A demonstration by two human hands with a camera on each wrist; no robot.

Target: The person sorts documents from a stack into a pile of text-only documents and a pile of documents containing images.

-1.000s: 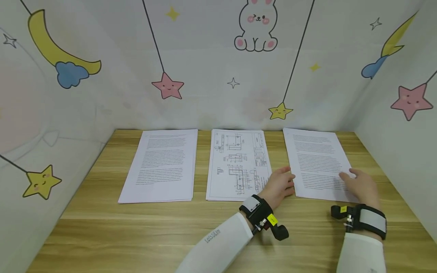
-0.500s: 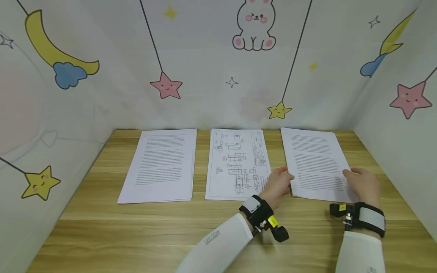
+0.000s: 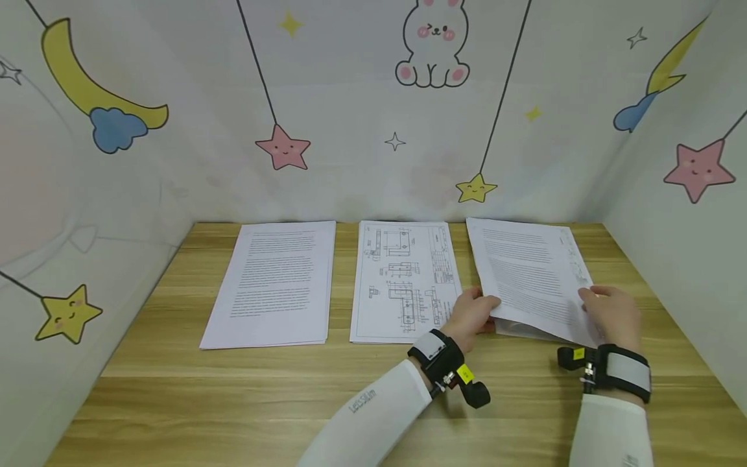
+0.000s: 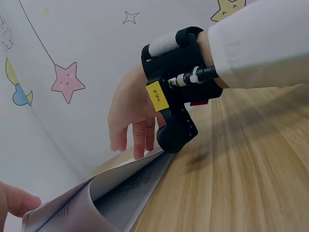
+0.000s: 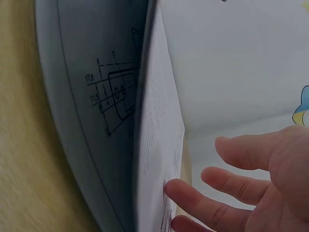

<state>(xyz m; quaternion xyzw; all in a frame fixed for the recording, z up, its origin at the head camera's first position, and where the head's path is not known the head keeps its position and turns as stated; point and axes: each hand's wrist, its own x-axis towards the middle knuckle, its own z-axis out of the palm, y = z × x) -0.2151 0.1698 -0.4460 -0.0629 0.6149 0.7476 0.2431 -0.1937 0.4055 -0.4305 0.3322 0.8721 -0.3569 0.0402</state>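
Observation:
In the head view my left hand [image 3: 469, 316] pinches the near left corner of a printed text sheet [image 3: 519, 272] on the right-hand paper stack. That corner is raised, and the sheet is shifted left over the paper below. Under it lies a line-drawing sheet [image 5: 87, 121], which the right wrist view shows through the gap. My left thumb [image 4: 21, 200] lies on the lifted paper edge in the left wrist view. My right hand [image 3: 613, 318] is at the stack's right edge, fingers spread, with fingertips [image 5: 181, 191] against the text sheet.
A stack of technical drawings [image 3: 403, 285] lies in the middle of the wooden table [image 3: 233, 402], just left of my left hand. Another stack of printed text [image 3: 274, 285] lies farther left. A patterned white wall [image 3: 350, 78] encloses the table's back and sides.
The text sheet's near left corner has been pinched and lifted by my left hand. The sheet has slid left, exposing a strip of drawing at its right. My right hand has moved slightly left.

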